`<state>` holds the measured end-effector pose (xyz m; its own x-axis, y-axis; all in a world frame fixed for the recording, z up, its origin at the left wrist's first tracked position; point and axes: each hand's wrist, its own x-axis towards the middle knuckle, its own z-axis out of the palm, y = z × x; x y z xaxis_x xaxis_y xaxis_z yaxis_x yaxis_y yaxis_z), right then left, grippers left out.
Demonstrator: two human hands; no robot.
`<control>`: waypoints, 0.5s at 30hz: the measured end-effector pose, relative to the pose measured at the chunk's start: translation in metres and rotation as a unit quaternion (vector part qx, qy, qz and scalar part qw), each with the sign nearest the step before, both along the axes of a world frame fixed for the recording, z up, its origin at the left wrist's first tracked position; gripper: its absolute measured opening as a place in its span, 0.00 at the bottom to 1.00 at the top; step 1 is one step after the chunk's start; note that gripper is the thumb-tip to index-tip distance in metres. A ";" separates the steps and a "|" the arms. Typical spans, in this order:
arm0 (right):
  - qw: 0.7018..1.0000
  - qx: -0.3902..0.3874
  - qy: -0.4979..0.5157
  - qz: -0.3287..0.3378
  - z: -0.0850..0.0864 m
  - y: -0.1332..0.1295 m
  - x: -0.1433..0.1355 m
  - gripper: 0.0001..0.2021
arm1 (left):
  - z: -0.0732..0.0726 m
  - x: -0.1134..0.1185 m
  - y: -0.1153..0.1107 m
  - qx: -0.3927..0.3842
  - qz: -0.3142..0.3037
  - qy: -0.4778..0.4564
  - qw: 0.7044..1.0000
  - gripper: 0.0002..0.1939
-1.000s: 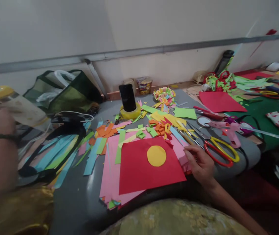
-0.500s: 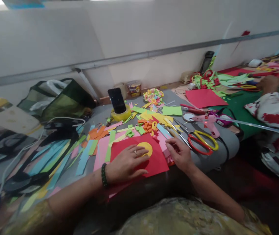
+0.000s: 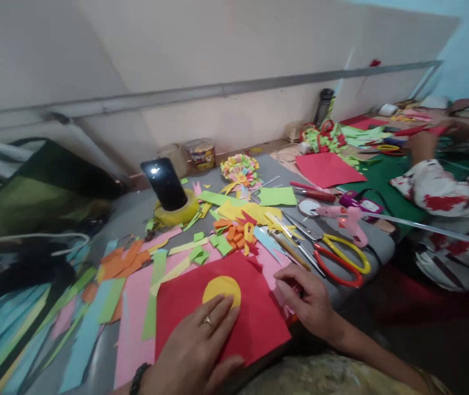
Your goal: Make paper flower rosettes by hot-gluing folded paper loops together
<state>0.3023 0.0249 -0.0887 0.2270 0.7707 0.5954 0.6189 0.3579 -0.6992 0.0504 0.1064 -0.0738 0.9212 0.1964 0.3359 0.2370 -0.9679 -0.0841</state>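
At the far left sagged a dark green bag (image 3: 40, 189), with long blue paper strips (image 3: 7, 315) lying in front of it. Next came a phone (image 3: 164, 184) tilted back in a roll of yellow tape (image 3: 182, 211). Nearer the person, a red sheet (image 3: 254, 323) lay over pink paper (image 3: 135, 323), with a yellow disc (image 3: 220, 285) on it. The left hand (image 3: 197, 343) was laid palm down on the sheet, its fingers stretched out close together, their tips over the disc's lower part. Behind, a many-coloured paper flower (image 3: 240, 169) stood among scraps. The right hand (image 3: 306, 299) was curled by the sheet's right edge, thumb and forefinger close together; whether it pinched anything could not be told. Beyond it lay scissors (image 3: 343, 258) with one red and one yellow handle, a pink glue gun (image 3: 354, 224) and, farthest right, a co-worker's patterned sleeve (image 3: 444, 189).
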 end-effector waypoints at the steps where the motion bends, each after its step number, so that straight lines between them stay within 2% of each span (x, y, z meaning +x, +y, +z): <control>1: 1.000 -0.003 -0.009 -0.002 0.002 0.000 0.000 0.06 | -0.001 -0.001 -0.002 -0.012 0.007 0.006 1.000 0.27; 5: 0.998 0.000 -0.065 0.013 0.007 0.000 0.000 0.07 | -0.002 -0.003 -0.011 -0.068 0.033 0.020 0.997 0.32; 12: 0.991 -0.012 -0.128 0.034 0.008 -0.002 0.002 0.09 | -0.002 -0.002 -0.019 -0.122 -0.006 0.044 0.992 0.35; 15: 0.974 -0.017 -0.203 0.093 0.012 -0.003 0.001 0.09 | -0.002 0.000 -0.018 -0.154 0.001 0.055 0.987 0.34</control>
<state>0.3035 0.0215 -0.0767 -0.1687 0.7969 0.5800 0.7737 0.4717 -0.4230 0.0500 0.0884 -0.0756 0.9481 0.2759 0.1583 0.2454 -0.9511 0.1878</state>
